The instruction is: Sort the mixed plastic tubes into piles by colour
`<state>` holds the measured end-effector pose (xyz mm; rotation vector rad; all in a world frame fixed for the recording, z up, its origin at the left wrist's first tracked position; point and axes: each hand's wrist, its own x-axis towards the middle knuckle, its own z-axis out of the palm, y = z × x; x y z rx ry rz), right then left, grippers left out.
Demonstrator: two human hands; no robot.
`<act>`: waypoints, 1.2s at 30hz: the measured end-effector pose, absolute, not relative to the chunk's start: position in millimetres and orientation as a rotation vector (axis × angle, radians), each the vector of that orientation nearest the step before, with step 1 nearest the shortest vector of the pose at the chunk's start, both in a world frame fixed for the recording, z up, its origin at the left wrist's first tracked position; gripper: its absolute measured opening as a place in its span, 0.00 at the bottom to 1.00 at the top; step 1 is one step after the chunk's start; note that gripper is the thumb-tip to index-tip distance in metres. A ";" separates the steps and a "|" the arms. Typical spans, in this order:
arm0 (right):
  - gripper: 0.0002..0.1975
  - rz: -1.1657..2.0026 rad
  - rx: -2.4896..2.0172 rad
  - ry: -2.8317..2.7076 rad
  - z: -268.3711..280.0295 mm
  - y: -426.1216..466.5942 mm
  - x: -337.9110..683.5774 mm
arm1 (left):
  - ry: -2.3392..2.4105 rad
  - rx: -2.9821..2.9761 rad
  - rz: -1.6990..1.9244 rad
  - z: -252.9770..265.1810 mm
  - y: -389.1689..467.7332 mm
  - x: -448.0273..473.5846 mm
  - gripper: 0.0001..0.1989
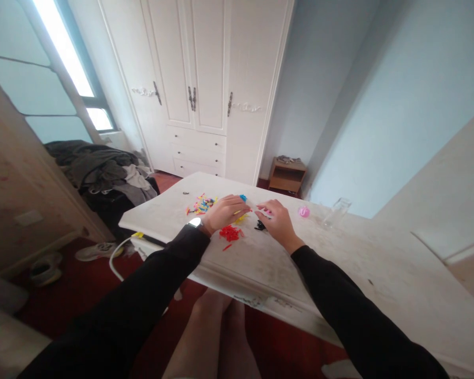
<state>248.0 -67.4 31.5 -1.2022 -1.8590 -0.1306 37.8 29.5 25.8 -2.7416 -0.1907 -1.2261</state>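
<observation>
My left hand (228, 211) is above the table, its thumb and fingers closed in a pinch, with a small red piece (250, 210) at the tips. Facing it, my right hand (278, 221) has its thumb and forefinger slightly apart, and nothing clear shows between them. Under its fingers lies a pile of small black pieces (260, 226). A red pile (229, 233) is nearest me, with yellow pieces (240, 218) partly hidden behind the left hand. Beyond that hand sits a small blue pile (243, 198). Mixed coloured pieces (203, 204) are scattered to its left.
On the white table (237, 268), a pink round object (304, 211) and a clear glass (337, 212) stand to the right. A small dark ring (185, 192) lies far left. A white cable (112, 258) hangs off the left edge. Behind stands a white wardrobe (209, 63).
</observation>
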 end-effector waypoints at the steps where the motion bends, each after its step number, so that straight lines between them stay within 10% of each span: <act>1: 0.04 -0.148 -1.206 -1.860 31.7 -65.9 246.6 | -0.185 -2.747 -1.229 25.6 29.2 37.7 0.14; 36: 0.07 -0.093 -1.226 -1.855 38.9 -68.7 241.6 | -0.408 -2.817 -1.453 22.9 22.0 38.7 0.11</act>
